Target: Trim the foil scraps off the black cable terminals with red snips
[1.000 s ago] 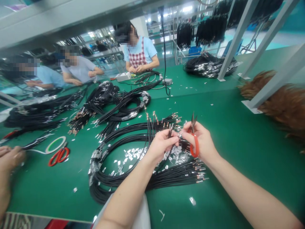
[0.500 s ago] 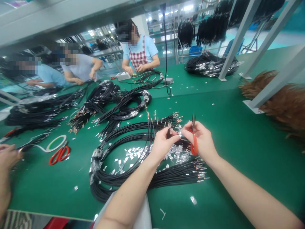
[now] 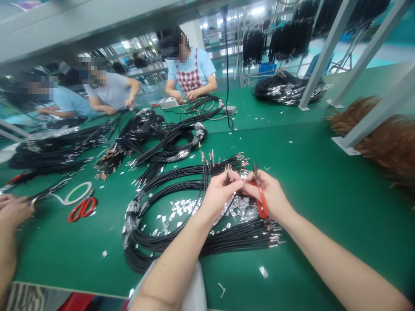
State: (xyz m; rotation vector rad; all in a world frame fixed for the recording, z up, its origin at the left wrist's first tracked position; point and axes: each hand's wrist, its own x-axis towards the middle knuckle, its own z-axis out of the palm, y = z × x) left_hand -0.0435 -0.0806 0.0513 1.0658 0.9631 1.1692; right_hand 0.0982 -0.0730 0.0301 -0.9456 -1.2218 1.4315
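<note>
My left hand (image 3: 222, 190) is closed around a few black cables, whose stripped ends poke up above the fingers. My right hand (image 3: 270, 192) grips red-handled scissors (image 3: 262, 205), blades pointing up, while its thumb and fingertip meet my left fingertips at a cable end. What exactly the fingertips pinch is too small to tell. Beneath both hands lies a large looped bundle of black cables (image 3: 155, 242), wrapped in clear and silvery film at its left bend. Silvery scraps (image 3: 181, 209) are strewn inside the loop.
At left, another person's hand (image 3: 14, 209) works on cables beside a tape roll (image 3: 78, 193) and a second pair of red scissors (image 3: 82, 209). More cable bundles (image 3: 139, 129) lie beyond. Several people sit across the green table (image 3: 324, 207). Metal posts (image 3: 369, 116) and brown fibre bundles (image 3: 389, 129) stand right.
My right hand, with the scissors, has moved slightly left and come up against my left fingertips. My left hand has barely moved and still holds the cables.
</note>
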